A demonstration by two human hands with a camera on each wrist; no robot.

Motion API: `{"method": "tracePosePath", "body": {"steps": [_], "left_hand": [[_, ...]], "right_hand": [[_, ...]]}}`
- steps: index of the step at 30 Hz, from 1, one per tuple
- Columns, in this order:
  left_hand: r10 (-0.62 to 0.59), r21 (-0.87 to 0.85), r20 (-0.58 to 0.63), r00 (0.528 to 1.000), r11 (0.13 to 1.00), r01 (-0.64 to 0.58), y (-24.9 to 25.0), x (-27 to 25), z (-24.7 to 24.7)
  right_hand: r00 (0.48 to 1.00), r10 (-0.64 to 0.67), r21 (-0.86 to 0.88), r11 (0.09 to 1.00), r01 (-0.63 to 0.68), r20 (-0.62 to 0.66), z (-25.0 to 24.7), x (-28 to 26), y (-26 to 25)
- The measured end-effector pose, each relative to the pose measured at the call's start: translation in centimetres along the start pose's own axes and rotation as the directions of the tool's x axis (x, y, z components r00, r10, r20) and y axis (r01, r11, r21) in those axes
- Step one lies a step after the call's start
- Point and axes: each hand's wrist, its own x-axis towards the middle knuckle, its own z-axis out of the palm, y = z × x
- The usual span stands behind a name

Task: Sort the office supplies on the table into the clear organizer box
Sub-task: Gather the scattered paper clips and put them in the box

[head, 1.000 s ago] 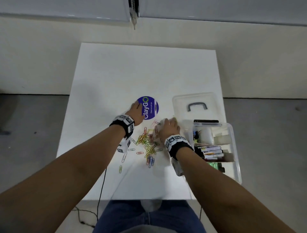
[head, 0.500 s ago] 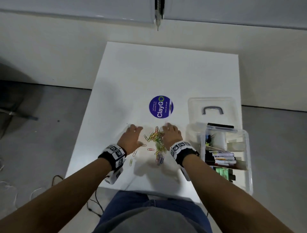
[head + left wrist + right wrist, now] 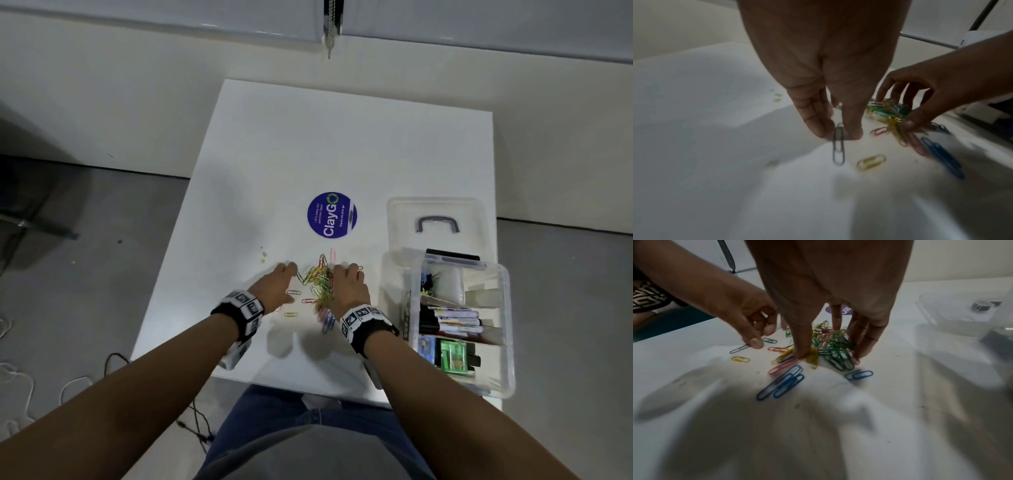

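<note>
Paper clips [image 3: 320, 278] sit heaped on the white surface [image 3: 308, 147], left of the clear organizer box [image 3: 507, 329]. Left hand [image 3: 275, 287] pinches a grey clip [image 3: 838, 146] with thumb and fingertips against the surface; right hand [image 3: 349, 287] claws its curled fingers round the heap.

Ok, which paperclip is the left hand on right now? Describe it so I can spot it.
Start at the round purple sticker on the white table; the paperclip pile lies just nearer the person. The left hand touches the grey paperclip lying alone at that pile's left edge, beside a loose yellow paperclip.
</note>
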Motion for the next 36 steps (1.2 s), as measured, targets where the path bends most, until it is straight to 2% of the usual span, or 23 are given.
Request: {"method": "tracePosePath", "body": {"steps": [5, 10, 13, 16, 19, 23, 27, 29, 33, 36], "left_hand": [[0.087, 0.053, -0.068, 0.994, 0.995, -0.084, 3.2, 2.9, 0.1], [0.135, 0.118, -0.107, 0.985, 0.985, -0.122, 4.4, 3.5, 0.3], [0.126, 0.073, -0.133, 0.983, 0.990, -0.117, 3.9, 3.1, -0.1], [0.091, -0.031, -0.211, 0.973, 0.995, -0.100, 3.0, 2.3, -0.7], [0.054, -0.184, -0.313, 0.948, 0.976, -0.116, 3.0, 1.2, -1.8], [0.056, -0.357, -0.376, 0.925, 0.912, -0.200, 6.3, -0.6, -3.8], [0.159, -0.438, -0.405, 0.900, 0.831, -0.344, 13.2, -1.9, -5.3], [0.235, -0.440, -0.391, 0.890, 0.801, -0.405, 17.2, -1.4, -5.1], [0.377, -0.349, -0.360, 0.854, 0.794, -0.498, 24.5, 0.8, -2.9], [0.400, -0.288, -0.305, 0.864, 0.827, -0.484, 28.4, 2.5, -1.1]], "right_hand": [[0.999, -0.010, 0.101, 0.995, 0.005, 0.050, -0.9, -0.1, -0.1], [1.000, 0.021, 0.178, 0.984, -0.025, 0.023, -2.6, -0.8, 0.7], [0.995, 0.090, 0.249, 0.965, -0.078, -0.034, -3.9, -1.2, 1.5], [0.988, 0.107, 0.367, 0.929, -0.059, -0.112, -5.2, -1.9, 2.3], [0.980, 0.095, 0.482, 0.876, 0.001, -0.175, -6.5, -2.8, 3.1], [0.968, 0.067, 0.661, 0.742, 0.113, -0.241, -8.5, -4.7, 5.1], [0.933, 0.143, 0.784, 0.592, 0.188, -0.331, -11.1, -7.3, 8.5], [0.914, 0.208, 0.814, 0.551, 0.185, -0.349, -11.9, -8.3, 11.2], [0.869, 0.306, 0.775, 0.618, 0.130, -0.389, -12.9, -10.0, 16.8], [0.859, 0.338, 0.680, 0.733, 0.017, -0.385, -13.2, -10.5, 19.8]]}}
